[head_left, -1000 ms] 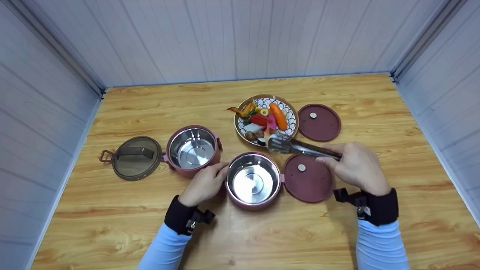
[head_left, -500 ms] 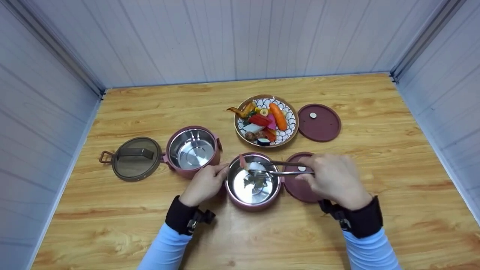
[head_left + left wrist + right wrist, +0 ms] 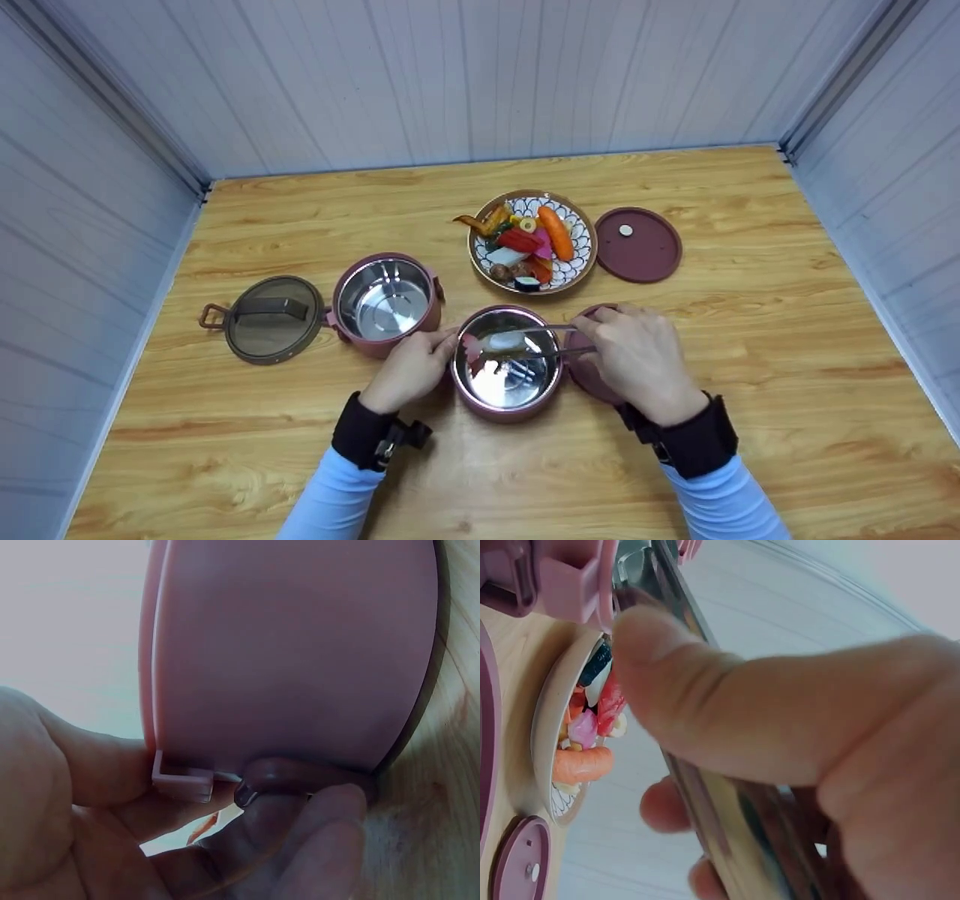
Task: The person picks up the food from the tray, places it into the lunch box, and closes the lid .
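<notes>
My right hand grips metal tongs, its thumb along one arm of them. The tongs reach into the right-hand mauve pot, which has a shiny steel inside. Between their tips is a pale piece of food with a red, tail-like end, perhaps a shrimp. Whether it touches the pot's bottom cannot be told. At the pot's left side, my left hand holds on, its thumb near the rim tab and fingers curled at the darker latch.
A patterned plate with a sausage and several other foods stands behind the pot. Mauve lids lie to the right, one partly under my right hand. Another steel-lined pot and a see-through lid stand left.
My right hand has carried the tongs from the plate's front edge down and left into the pot, with the red-ended food in them. My left hand has stayed at the pot.
</notes>
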Action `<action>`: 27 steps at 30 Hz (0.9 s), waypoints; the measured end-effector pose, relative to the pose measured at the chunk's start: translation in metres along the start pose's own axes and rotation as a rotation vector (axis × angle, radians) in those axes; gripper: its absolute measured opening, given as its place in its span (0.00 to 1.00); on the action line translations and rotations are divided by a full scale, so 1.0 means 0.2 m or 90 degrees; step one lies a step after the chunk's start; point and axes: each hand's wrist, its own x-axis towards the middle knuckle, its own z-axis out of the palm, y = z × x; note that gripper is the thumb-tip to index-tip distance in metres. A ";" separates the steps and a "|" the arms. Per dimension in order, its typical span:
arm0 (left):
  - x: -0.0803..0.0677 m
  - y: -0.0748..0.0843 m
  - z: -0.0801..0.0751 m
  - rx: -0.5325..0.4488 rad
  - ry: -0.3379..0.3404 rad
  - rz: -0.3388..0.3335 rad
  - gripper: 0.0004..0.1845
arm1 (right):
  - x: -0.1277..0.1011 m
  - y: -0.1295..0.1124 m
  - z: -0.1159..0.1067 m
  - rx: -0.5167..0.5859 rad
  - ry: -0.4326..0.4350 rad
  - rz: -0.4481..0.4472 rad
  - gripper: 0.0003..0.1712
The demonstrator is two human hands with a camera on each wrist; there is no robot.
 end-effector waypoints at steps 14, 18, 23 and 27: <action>0.00 0.01 -0.01 -0.001 -0.009 -0.012 0.18 | -0.02 -0.01 -0.06 0.049 -0.057 0.037 0.29; 0.00 0.01 -0.01 -0.003 -0.006 -0.009 0.17 | -0.02 0.00 -0.05 0.033 -0.061 0.046 0.28; -0.01 0.02 -0.01 -0.006 -0.002 -0.003 0.17 | -0.02 0.01 -0.04 0.033 -0.061 0.049 0.27; -0.01 0.01 -0.01 -0.002 -0.003 -0.008 0.17 | 0.00 0.02 -0.03 0.034 -0.062 0.052 0.27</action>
